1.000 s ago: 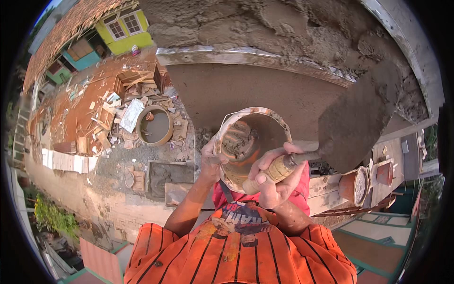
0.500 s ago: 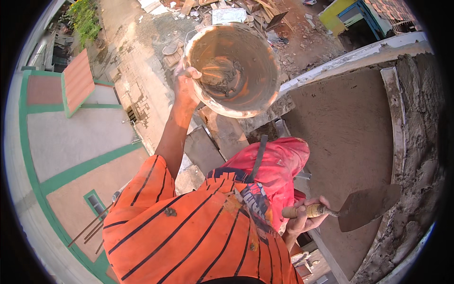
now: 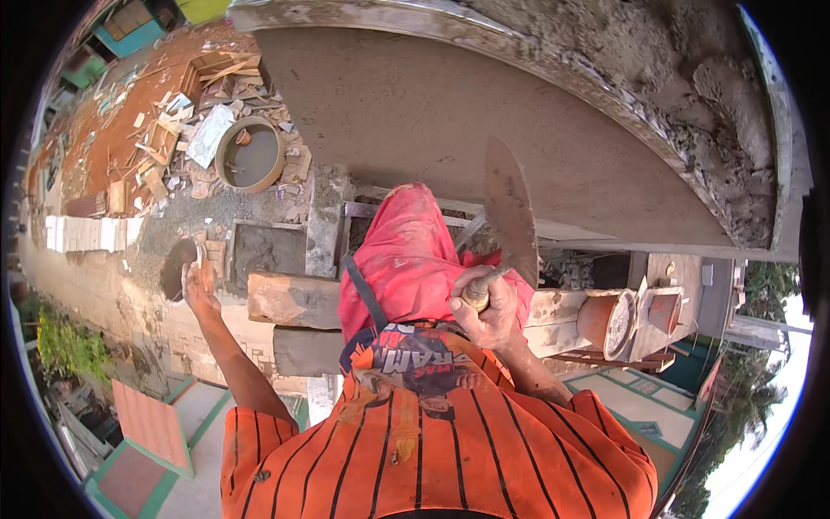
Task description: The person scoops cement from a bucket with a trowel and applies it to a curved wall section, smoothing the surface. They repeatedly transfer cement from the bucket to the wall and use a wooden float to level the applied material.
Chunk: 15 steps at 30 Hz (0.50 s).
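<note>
My left hand point(image 3: 197, 285) reaches out to the left with fingers apart, over the ground. A dark, round bucket-like shape point(image 3: 174, 273) appears just behind it, much smaller than the bucket was; contact is unclear, but the fingers do not appear wrapped round it. My right hand point(image 3: 488, 316) is closed round the wooden handle of a trowel point(image 3: 510, 203), whose mortar-stained blade points up, in front of grey plastered concrete point(image 3: 398, 104). Red cloth point(image 3: 398, 251) covers my leg in the middle of the view.
Ahead is a ledge with rough mortar point(image 3: 674, 78). Below left lie debris point(image 3: 156, 143), a round tub point(image 3: 251, 125) and a mortar trough point(image 3: 266, 255). Planks point(image 3: 294, 298) are beside me. Orange buckets point(image 3: 596, 320) stand at right. Green-trimmed walls point(image 3: 181, 432) are behind.
My left hand has moved out to the left and appears to have let go of the bucket, which looks much smaller. The trowel now points up. The head view has swung round and back.
</note>
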Each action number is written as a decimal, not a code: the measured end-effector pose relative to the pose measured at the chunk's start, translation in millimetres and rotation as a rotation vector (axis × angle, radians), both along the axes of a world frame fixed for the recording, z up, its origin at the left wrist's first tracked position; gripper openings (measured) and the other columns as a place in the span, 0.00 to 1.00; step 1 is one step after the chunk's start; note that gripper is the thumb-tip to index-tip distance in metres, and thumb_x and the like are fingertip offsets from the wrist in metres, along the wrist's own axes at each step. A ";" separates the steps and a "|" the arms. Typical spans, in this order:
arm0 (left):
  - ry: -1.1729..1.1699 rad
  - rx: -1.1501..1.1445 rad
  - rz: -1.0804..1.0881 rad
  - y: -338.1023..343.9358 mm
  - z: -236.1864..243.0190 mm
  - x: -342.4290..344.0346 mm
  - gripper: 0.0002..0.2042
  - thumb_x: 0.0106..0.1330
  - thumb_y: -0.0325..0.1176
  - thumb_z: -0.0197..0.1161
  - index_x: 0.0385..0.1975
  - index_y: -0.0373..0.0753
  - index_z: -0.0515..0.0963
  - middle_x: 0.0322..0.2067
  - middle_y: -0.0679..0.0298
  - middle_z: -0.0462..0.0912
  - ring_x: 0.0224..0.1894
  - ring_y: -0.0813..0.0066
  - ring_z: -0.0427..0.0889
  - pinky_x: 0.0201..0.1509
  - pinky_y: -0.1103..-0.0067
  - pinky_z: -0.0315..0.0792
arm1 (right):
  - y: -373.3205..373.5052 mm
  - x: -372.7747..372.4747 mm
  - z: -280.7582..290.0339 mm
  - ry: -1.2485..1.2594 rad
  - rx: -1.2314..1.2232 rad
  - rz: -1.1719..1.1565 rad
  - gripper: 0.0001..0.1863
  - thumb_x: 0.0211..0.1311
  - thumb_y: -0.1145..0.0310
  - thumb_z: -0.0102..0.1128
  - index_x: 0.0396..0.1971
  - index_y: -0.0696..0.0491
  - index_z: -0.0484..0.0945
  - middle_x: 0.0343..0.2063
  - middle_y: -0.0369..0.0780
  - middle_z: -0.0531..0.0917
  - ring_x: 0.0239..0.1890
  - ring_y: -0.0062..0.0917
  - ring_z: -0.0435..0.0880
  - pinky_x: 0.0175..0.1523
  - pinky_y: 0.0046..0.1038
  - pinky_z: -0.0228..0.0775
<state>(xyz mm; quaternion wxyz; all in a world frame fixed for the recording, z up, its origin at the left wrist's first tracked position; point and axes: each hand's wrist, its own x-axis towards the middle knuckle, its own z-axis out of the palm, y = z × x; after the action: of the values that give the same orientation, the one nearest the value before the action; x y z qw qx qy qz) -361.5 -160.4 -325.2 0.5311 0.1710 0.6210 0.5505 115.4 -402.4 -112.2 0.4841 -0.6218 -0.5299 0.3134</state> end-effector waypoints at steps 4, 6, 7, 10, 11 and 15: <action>-0.104 -0.014 -0.436 -23.3 -22.2 153.3 0.23 0.67 0.38 0.45 0.63 0.44 0.66 0.64 0.58 0.67 0.65 0.66 0.66 0.66 0.66 0.55 | -46.3 36.2 -16.2 -0.007 -0.240 -0.268 0.07 0.51 0.73 0.59 0.30 0.56 0.72 0.18 0.38 0.73 0.24 0.22 0.74 0.30 0.29 0.67; -0.011 -0.019 -0.515 -49.6 6.0 248.9 0.21 0.65 0.33 0.50 0.59 0.41 0.70 0.59 0.57 0.72 0.63 0.66 0.69 0.65 0.67 0.57 | -80.3 63.4 -31.5 0.105 -0.271 -0.422 0.05 0.51 0.73 0.59 0.27 0.56 0.72 0.18 0.36 0.72 0.24 0.20 0.72 0.30 0.28 0.66; 0.047 0.046 -0.599 -60.4 10.5 283.8 0.20 0.64 0.32 0.51 0.58 0.39 0.71 0.58 0.57 0.73 0.62 0.66 0.70 0.64 0.68 0.59 | -99.1 78.5 -34.3 0.116 -0.261 -0.564 0.07 0.52 0.72 0.62 0.27 0.55 0.72 0.19 0.32 0.72 0.23 0.16 0.70 0.29 0.26 0.66; 0.175 0.267 -0.819 -83.9 20.9 362.9 0.18 0.62 0.27 0.55 0.53 0.33 0.73 0.53 0.56 0.77 0.58 0.66 0.73 0.62 0.71 0.63 | -163.0 135.7 -59.3 0.255 -0.264 -1.109 0.11 0.55 0.67 0.67 0.28 0.54 0.72 0.20 0.30 0.73 0.22 0.13 0.69 0.28 0.22 0.65; 0.196 0.346 -0.899 -91.2 31.4 384.3 0.17 0.62 0.27 0.56 0.52 0.31 0.73 0.52 0.56 0.77 0.56 0.66 0.74 0.62 0.72 0.65 | -186.9 159.3 -71.6 0.317 -0.196 -1.297 0.12 0.55 0.66 0.68 0.29 0.54 0.72 0.20 0.30 0.74 0.22 0.13 0.70 0.28 0.21 0.65; 0.068 0.489 -1.137 -107.3 46.3 448.6 0.17 0.62 0.29 0.59 0.49 0.27 0.73 0.49 0.54 0.78 0.54 0.66 0.76 0.61 0.73 0.68 | -281.9 254.2 -136.3 0.556 0.490 -1.915 0.10 0.58 0.68 0.66 0.32 0.50 0.72 0.22 0.32 0.76 0.22 0.18 0.76 0.27 0.22 0.71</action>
<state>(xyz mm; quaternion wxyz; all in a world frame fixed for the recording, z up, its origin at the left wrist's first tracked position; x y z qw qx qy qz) 87.1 -267.7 -278.9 0.6665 0.6094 0.3052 0.3020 369.6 -684.4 -248.4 0.7502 -0.5733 0.2702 -0.1883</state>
